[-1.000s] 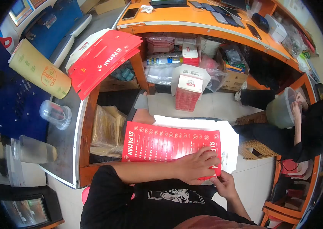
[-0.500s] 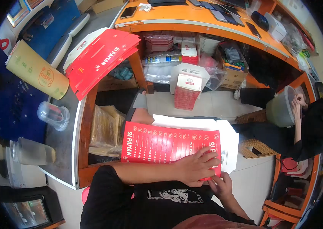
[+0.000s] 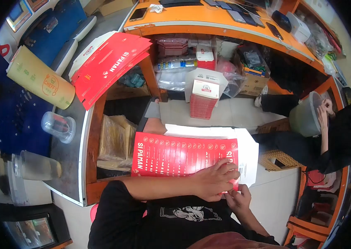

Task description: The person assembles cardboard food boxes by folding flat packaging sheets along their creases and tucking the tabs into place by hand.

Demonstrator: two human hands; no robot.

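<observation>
Across my lap, in the head view, lie the overlapping red sheets (image 3: 171,155), white card (image 3: 248,159) showing beyond their far and right edges. My left hand (image 3: 217,180) rests on their right end, fingers bent and slightly apart; whether its thumb grips, I cannot tell. My right hand (image 3: 238,199) has its thumb and fingers together on the near right corner. To my left, a grey counter (image 3: 68,170) carries a tall printed cup (image 3: 42,79), more red sheets (image 3: 111,62) and a clear cup (image 3: 58,126). Ahead, a stack of small boxes (image 3: 203,101) stands on the pale tiled floor (image 3: 175,110), before an orange desk (image 3: 183,18) bearing phones (image 3: 242,15). At right, another person (image 3: 343,139) has both hands at a plastic tub (image 3: 306,116), near a woven basket (image 3: 271,161).
</observation>
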